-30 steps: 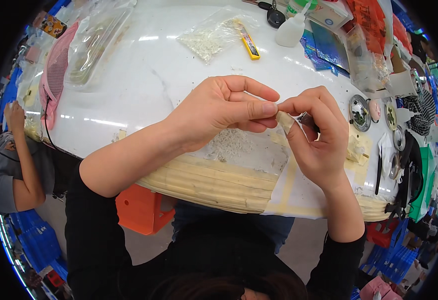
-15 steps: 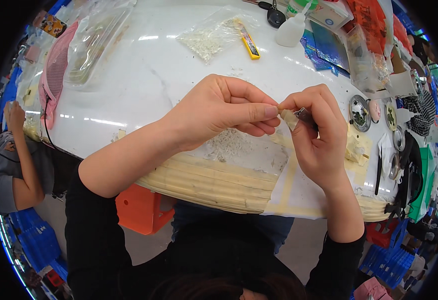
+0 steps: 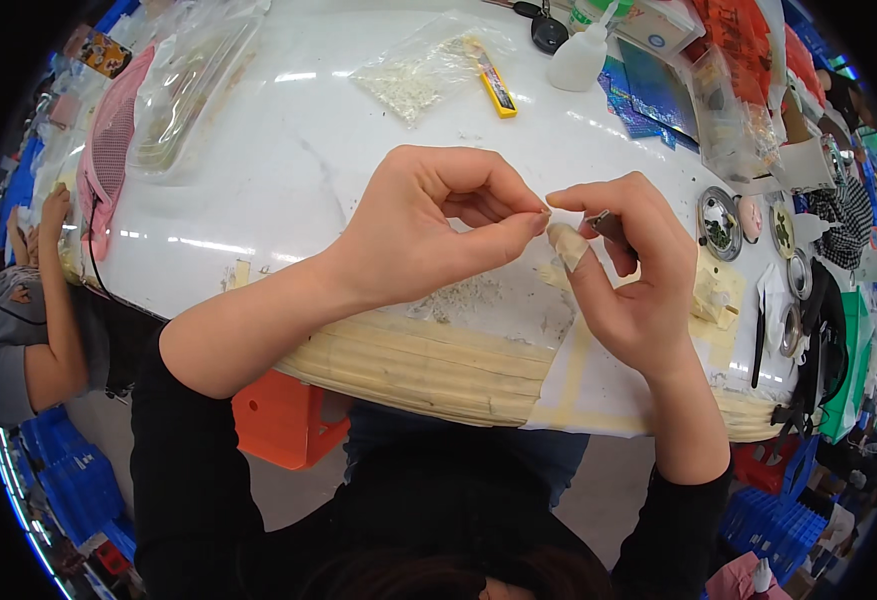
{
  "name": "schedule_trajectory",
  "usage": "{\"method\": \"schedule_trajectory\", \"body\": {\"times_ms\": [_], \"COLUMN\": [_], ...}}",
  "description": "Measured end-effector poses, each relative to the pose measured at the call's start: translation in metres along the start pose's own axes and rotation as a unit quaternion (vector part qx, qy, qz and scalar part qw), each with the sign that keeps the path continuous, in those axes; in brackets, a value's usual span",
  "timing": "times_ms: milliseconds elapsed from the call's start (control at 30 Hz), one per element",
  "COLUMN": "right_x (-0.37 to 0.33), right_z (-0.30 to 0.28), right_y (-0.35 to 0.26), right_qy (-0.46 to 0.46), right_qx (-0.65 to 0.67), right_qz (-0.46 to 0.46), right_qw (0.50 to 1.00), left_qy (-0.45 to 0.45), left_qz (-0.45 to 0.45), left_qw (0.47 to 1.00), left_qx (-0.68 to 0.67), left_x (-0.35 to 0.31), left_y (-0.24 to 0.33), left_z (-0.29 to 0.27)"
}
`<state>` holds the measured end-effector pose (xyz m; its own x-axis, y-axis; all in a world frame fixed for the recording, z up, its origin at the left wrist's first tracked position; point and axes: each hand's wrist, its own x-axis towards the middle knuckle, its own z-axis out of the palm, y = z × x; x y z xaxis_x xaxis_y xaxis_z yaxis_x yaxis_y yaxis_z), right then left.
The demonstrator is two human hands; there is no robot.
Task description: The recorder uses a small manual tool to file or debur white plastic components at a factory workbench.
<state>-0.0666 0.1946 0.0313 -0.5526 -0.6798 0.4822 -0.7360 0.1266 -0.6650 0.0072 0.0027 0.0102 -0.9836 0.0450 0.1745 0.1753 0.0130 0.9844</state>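
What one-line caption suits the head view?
Left hand, thumb and index pinched together, beside the right hand holding a small metallic object above a white table.

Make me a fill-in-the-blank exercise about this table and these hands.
The right hand, holding a dark tool, has a beige wrap on its ____.
The clear bag lies to the ____ of the yellow case.
The mesh pouch at far left is edged in ____.
Missing words: thumb; left; pink.

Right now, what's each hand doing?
Left hand: pinched shut; anything held is too small to tell.
Right hand: curled, holding a small dark metal piece.
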Motion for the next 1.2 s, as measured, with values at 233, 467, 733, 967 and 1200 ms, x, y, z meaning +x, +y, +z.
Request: {"method": "schedule_trajectory", "body": {"times_ms": [233,467,733,967,1200], "right_x": [-0.005,-0.007,-0.007,-0.006,-0.008], "right_z": [0.004,0.006,0.007,0.007,0.008], "right_y": [0.002,0.007,0.006,0.006,0.009], "right_qy": [-0.019,-0.022,-0.022,-0.024,-0.009], "right_qx": [-0.086,-0.101,-0.099,-0.098,-0.094], "right_qz": [0.07,0.059,0.06,0.058,0.036], "right_qw": [0.994,0.993,0.993,0.993,0.995], "left_qy": [0.01,-0.004,-0.007,-0.007,0.0], "left_qz": [0.065,0.078,0.083,0.088,0.135], "left_qw": [0.998,0.997,0.996,0.996,0.991], "left_qx": [0.008,-0.014,-0.017,-0.015,0.024], "left_x": [0.0,-0.001,-0.001,-0.002,-0.002], "left_y": [-0.006,-0.01,-0.011,-0.01,-0.009], "left_z": [0.001,0.001,0.0,0.0,0.001]}}
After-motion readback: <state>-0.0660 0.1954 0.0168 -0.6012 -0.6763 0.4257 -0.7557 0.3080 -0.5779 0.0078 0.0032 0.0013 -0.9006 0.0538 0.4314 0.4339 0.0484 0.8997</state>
